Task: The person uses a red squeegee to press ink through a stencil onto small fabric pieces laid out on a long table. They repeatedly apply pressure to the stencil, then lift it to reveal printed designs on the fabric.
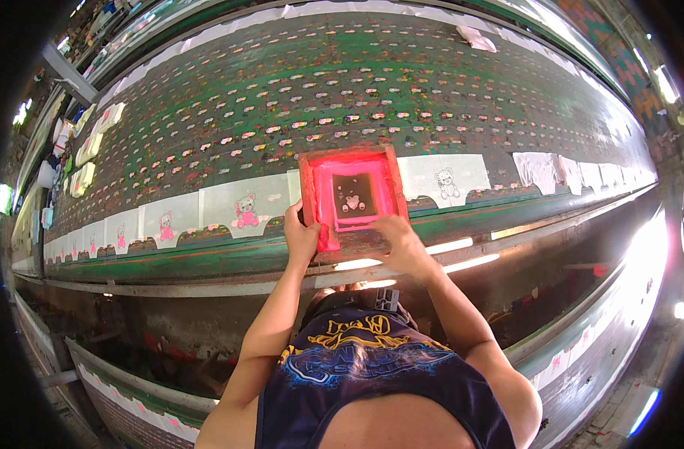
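Note:
A wooden screen frame (306, 179) smeared with pink ink rests over a row of white cloth pieces on the long green printing table (207, 135); its mesh holds a dark square with a small bear design. My left hand (301, 236) grips the frame's lower left corner. My right hand (402, 243) is at the lower right edge, blurred, its fingers over a pink strip along the bottom; I cannot tell what they hold. Pink-printed bear pieces (247, 213) lie to the left, and an outlined bear piece (446, 179) just right of the frame.
Further pale cloths (538, 170) line the near edge at right. A pink cloth (476, 37) lies at the far side, and cloth stacks (87, 150) at the left. A metal post (69, 71) stands at upper left, and another printing table (132, 404) runs behind me.

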`<action>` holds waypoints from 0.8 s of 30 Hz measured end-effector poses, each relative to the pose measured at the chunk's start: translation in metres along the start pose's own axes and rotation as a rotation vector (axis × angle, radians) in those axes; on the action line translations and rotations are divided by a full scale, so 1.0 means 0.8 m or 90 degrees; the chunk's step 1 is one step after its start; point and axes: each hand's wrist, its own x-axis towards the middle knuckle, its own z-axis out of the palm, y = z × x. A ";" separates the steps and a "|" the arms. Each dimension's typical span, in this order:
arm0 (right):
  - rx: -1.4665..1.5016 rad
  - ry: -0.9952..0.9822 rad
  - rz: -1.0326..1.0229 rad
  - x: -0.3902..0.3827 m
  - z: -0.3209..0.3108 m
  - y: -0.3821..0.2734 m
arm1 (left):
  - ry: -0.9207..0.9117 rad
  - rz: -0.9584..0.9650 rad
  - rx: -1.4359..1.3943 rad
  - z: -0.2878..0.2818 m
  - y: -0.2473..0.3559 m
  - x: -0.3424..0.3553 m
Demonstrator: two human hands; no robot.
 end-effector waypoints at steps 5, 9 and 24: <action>-0.127 -0.127 -0.050 -0.007 0.014 -0.015 | -0.007 0.018 0.014 -0.002 -0.010 0.003; -0.109 -0.028 -0.050 -0.003 0.042 0.003 | -0.015 0.005 0.021 -0.002 0.001 0.001; -0.060 -0.022 0.030 0.191 0.047 0.088 | -0.007 -0.076 -0.076 -0.002 0.005 0.000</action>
